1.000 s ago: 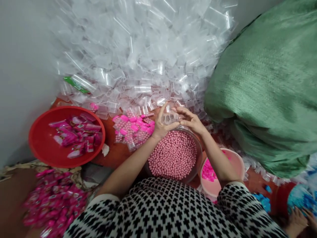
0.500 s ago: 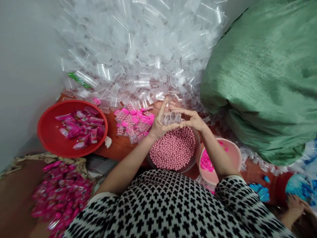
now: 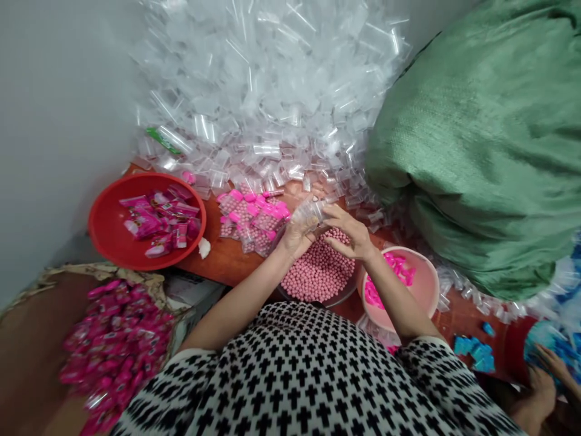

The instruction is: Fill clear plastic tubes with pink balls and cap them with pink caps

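My left hand [image 3: 296, 240] is closed round a few clear plastic containers [image 3: 307, 212], held together in a bunch. Beside them, my right hand [image 3: 350, 235] has its thumb and fingers spread, the fingertips close to the containers. Whether it touches them I cannot tell. Both hands are over a basin [image 3: 341, 297] full of small pink beads [image 3: 313, 272]. Left of the basin lies a pile of bead-filled clear containers with bright pink caps [image 3: 254, 218]. Under my right forearm, a pale pink bowl [image 3: 426, 278] holds loose pink caps [image 3: 400, 269].
A large heap of clear empty containers [image 3: 272, 91] covers the back. To the left stand a red basin [image 3: 106, 236] with pink packets and a sack of more pink packets [image 3: 122, 345]. A green sack [image 3: 476, 151] bulges at right. Another person's hands [image 3: 542, 381] work among blue pieces [image 3: 476, 351].
The containers have tilted and shifted slightly left into my left hand. My right hand has loosened, its thumb and fingers coming apart. The view has shifted a little.
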`<action>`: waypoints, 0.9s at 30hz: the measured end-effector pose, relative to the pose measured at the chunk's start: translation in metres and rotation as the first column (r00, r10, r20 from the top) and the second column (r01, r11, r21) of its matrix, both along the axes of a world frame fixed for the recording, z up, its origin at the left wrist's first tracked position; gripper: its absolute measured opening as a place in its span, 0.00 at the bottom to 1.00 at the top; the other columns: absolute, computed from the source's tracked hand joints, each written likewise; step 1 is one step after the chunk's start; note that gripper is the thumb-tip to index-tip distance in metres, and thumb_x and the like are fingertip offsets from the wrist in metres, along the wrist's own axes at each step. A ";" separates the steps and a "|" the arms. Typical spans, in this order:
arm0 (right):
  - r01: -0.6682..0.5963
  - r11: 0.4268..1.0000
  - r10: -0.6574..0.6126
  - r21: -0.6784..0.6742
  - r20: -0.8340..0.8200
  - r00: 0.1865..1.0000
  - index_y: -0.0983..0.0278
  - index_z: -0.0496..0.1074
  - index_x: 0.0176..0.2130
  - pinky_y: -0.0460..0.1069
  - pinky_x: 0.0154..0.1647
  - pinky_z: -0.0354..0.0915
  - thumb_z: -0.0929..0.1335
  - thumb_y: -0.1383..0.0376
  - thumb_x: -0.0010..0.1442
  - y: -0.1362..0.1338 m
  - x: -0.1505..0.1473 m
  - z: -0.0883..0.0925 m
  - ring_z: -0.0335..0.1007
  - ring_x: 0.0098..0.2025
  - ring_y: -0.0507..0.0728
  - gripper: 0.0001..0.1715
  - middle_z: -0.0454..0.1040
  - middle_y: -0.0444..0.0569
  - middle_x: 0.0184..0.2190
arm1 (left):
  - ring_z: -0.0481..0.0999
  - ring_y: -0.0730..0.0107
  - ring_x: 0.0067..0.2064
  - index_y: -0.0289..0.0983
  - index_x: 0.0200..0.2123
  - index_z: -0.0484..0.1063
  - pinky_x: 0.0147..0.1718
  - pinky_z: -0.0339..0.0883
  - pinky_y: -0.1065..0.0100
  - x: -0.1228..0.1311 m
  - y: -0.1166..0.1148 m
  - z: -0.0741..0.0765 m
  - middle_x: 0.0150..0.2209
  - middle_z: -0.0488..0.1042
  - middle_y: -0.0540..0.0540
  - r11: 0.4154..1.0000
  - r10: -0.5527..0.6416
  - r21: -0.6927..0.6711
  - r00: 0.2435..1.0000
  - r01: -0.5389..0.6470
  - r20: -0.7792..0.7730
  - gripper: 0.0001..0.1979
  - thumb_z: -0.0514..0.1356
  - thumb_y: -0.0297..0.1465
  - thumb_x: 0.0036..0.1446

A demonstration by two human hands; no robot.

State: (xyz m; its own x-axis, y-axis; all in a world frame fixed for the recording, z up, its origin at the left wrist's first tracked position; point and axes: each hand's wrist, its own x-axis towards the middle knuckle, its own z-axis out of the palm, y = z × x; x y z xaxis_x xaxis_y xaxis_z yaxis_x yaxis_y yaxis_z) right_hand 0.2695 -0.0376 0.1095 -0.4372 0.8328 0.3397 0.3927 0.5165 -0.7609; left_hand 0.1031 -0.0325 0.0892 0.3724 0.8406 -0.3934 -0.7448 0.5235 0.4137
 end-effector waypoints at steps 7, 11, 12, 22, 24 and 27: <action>0.064 0.878 -0.185 -0.475 -0.212 0.960 0.57 0.64 0.59 0.61 0.65 0.57 0.76 0.44 0.42 -0.034 0.004 -0.007 0.59 0.64 0.64 0.50 0.62 0.54 0.62 | 0.80 0.63 0.43 0.45 0.66 0.54 0.43 0.73 0.65 -0.018 -0.031 0.005 0.46 0.78 0.44 0.940 -0.271 0.181 0.954 0.291 -0.127 0.53 0.73 0.25 0.37; -0.240 0.636 0.057 -0.733 -0.265 0.962 0.58 0.56 0.65 0.61 0.65 0.56 0.78 0.46 0.40 -0.064 0.004 -0.011 0.56 0.65 0.66 0.60 0.58 0.55 0.65 | 0.80 0.61 0.42 0.49 0.69 0.39 0.43 0.73 0.61 -0.016 -0.057 -0.012 0.46 0.78 0.44 0.833 -0.464 0.234 0.863 0.502 -0.200 0.63 0.75 0.34 0.37; -0.250 0.611 0.065 -0.751 -0.266 0.962 0.58 0.56 0.65 0.60 0.65 0.56 0.77 0.47 0.42 -0.074 0.002 -0.013 0.57 0.65 0.65 0.59 0.59 0.55 0.64 | 0.80 0.62 0.41 0.49 0.69 0.38 0.42 0.73 0.62 -0.012 -0.064 -0.019 0.45 0.78 0.44 0.842 -0.448 0.222 0.867 0.491 -0.218 0.61 0.74 0.40 0.39; 0.446 0.804 -0.233 -0.393 0.482 0.845 0.69 0.61 0.57 0.67 0.58 0.58 0.68 0.59 0.57 -0.124 0.007 -0.046 0.63 0.55 0.69 0.32 0.68 0.65 0.52 | 0.72 0.50 0.52 0.36 0.62 0.60 0.56 0.60 0.50 -0.009 -0.092 -0.051 0.46 0.75 0.36 0.822 0.186 0.342 0.353 0.456 -0.917 0.39 0.60 0.52 0.54; 0.540 0.805 -0.291 -0.245 0.630 0.720 0.71 0.66 0.52 0.71 0.59 0.53 0.62 0.65 0.62 -0.120 0.008 -0.054 0.61 0.56 0.72 0.20 0.69 0.69 0.49 | 0.63 0.45 0.60 0.34 0.58 0.65 0.61 0.50 0.45 -0.018 -0.089 -0.056 0.55 0.68 0.31 0.795 0.309 0.351 0.167 0.496 -0.936 0.30 0.59 0.46 0.57; 0.556 0.803 -0.279 -0.212 0.692 0.666 0.72 0.68 0.48 0.72 0.55 0.55 0.55 0.71 0.64 -0.111 -0.009 -0.070 0.63 0.53 0.71 0.20 0.70 0.71 0.45 | 0.59 0.44 0.63 0.32 0.53 0.68 0.62 0.46 0.43 -0.017 -0.084 -0.072 0.60 0.61 0.29 0.798 0.305 0.278 0.039 0.535 -0.952 0.21 0.55 0.39 0.61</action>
State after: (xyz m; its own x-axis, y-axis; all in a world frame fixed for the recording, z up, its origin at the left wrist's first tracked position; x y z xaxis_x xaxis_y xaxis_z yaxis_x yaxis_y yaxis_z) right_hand 0.2608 -0.1484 0.0396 0.0034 0.9696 -0.2447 0.9269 -0.0949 -0.3631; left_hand 0.0862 -0.1167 0.0172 0.1326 0.9888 -0.0689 0.6002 -0.0248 0.7995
